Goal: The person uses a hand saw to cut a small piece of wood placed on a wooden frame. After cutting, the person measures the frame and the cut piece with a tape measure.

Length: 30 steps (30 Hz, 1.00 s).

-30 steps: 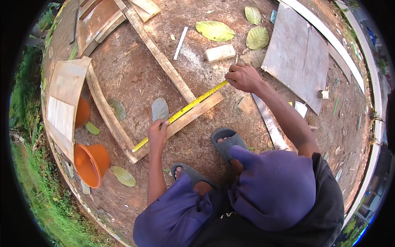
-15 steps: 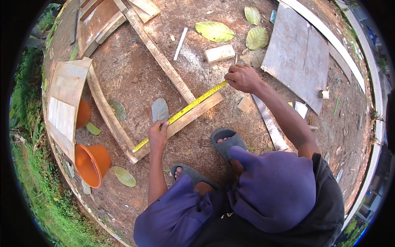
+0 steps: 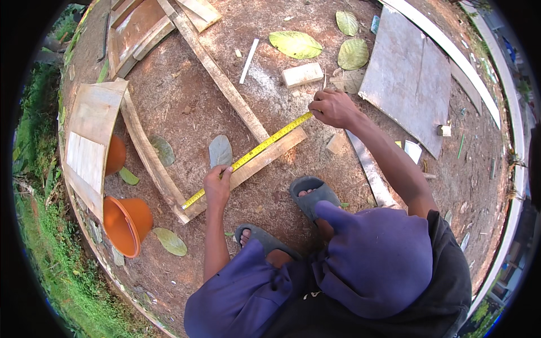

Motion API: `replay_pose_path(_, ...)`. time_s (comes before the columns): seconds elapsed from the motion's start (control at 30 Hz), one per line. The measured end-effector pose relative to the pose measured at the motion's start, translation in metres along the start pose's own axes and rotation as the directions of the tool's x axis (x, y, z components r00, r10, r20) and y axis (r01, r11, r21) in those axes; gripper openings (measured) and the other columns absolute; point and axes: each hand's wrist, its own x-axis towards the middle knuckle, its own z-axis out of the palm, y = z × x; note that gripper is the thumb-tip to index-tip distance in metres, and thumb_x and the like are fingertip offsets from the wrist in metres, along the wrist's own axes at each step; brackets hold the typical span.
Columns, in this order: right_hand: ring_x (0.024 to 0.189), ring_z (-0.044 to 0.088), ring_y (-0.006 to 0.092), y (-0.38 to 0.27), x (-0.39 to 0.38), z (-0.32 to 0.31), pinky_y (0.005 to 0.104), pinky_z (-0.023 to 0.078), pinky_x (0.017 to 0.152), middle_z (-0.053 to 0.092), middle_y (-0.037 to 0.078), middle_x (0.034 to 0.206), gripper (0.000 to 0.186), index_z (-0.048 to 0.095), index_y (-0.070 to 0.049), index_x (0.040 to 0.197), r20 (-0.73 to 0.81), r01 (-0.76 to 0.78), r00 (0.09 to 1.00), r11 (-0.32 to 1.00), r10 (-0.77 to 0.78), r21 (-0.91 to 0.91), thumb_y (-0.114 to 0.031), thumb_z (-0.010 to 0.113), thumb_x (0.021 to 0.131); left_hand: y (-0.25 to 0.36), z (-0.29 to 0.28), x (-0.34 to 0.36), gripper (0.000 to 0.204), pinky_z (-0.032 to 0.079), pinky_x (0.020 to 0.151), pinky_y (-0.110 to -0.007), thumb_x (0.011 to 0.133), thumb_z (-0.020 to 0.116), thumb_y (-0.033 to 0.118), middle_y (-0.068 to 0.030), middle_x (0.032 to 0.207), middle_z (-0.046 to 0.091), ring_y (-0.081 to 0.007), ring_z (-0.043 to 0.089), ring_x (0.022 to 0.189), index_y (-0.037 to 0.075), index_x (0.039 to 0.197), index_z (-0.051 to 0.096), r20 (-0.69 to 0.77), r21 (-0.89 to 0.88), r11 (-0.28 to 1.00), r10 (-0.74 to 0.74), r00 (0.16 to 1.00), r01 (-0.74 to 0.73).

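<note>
A yellow tape measure [image 3: 264,146] is stretched slantwise along a short wooden plank [image 3: 270,157] on the ground. My left hand [image 3: 217,186] pinches the tape toward its left part, with the thumb on the blade near the plank. Past the plank's far right end, my right hand [image 3: 332,107] is closed around the other end of the tape; its case is hidden in or behind the fingers. The tape's free tip lies over the corner where the plank meets a long wooden strip [image 3: 147,149]. Another long strip [image 3: 220,73] runs away from the plank's middle.
Orange pots [image 3: 128,222] stand at the left beside a leaning board [image 3: 93,129]. A wood block [image 3: 302,75], a white strip [image 3: 248,61] and large leaves [image 3: 295,44] lie beyond the plank. A grey panel [image 3: 403,79] lies at right. My sandaled feet [image 3: 311,194] are close to the plank.
Almost nothing differs. Both hands keep their hold on the tape, and the whole view has shifted very slightly.
</note>
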Motion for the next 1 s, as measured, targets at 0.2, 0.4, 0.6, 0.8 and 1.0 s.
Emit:
replay_pose_path(0.2,0.091,0.067,0.0234,-0.004,0.0,-0.003,0.0481,0.051,0.084,0.066,0.006,0.09,0.023,0.075,-0.014,0.089,0.039,-0.018,0.999,1.0,0.018,0.001,-0.024,0.057,0.099,0.004,0.0,-0.001,0.021,0.052,0.085,-0.043,0.093,0.073,0.018,-0.0232,0.097,0.073,-0.0368,0.07,0.091,-0.002,0.101,0.076,0.005,-0.011,1.0,-0.013,1.0,0.013)
replay_pose_path(0.4,0.092,0.067,0.024,-0.006,0.002,-0.006,0.048,0.051,0.084,0.067,0.006,0.091,0.024,0.075,-0.014,0.091,0.079,-0.023,0.997,1.0,0.023,0.003,-0.026,0.055,0.1,0.001,0.0,0.0,0.022,0.052,0.085,-0.043,0.093,0.073,0.018,-0.0226,0.097,0.074,-0.0366,0.07,0.092,-0.002,0.102,0.076,0.001,-0.002,1.0,-0.01,1.0,0.01)
replay_pose_path(0.6,0.092,0.067,0.0238,-0.005,0.001,-0.003,0.0478,0.051,0.083,0.067,0.006,0.091,0.024,0.075,-0.014,0.089,0.049,-0.023,0.999,1.0,0.022,0.006,-0.026,0.056,0.1,0.008,-0.001,-0.001,0.022,0.052,0.086,-0.043,0.093,0.073,0.018,-0.0227,0.098,0.074,-0.0367,0.071,0.092,-0.002,0.102,0.076,0.012,-0.007,1.0,-0.02,1.0,0.02)
replay_pose_path(0.8,0.102,0.068,0.0238,-0.008,0.006,-0.011,0.0463,0.052,0.09,0.07,0.004,0.103,0.018,0.076,-0.018,0.1,0.173,-0.071,0.982,0.997,0.077,-0.041,-0.027,0.061,0.098,0.002,0.0,-0.001,0.02,0.052,0.085,-0.043,0.093,0.073,0.017,-0.0226,0.098,0.074,-0.0364,0.071,0.092,-0.002,0.102,0.076,0.008,-0.016,0.999,-0.039,0.999,0.039)
replay_pose_path(1.0,0.107,0.068,0.0232,-0.008,0.006,-0.012,0.0451,0.053,0.093,0.071,0.003,0.108,0.018,0.077,-0.019,0.106,0.232,-0.102,0.966,0.993,0.111,-0.051,-0.028,0.063,0.097,0.002,0.001,-0.001,0.019,0.052,0.085,-0.042,0.093,0.073,0.016,-0.0221,0.096,0.073,-0.0361,0.07,0.09,-0.001,0.101,0.076,0.002,-0.015,1.0,-0.009,1.0,0.009)
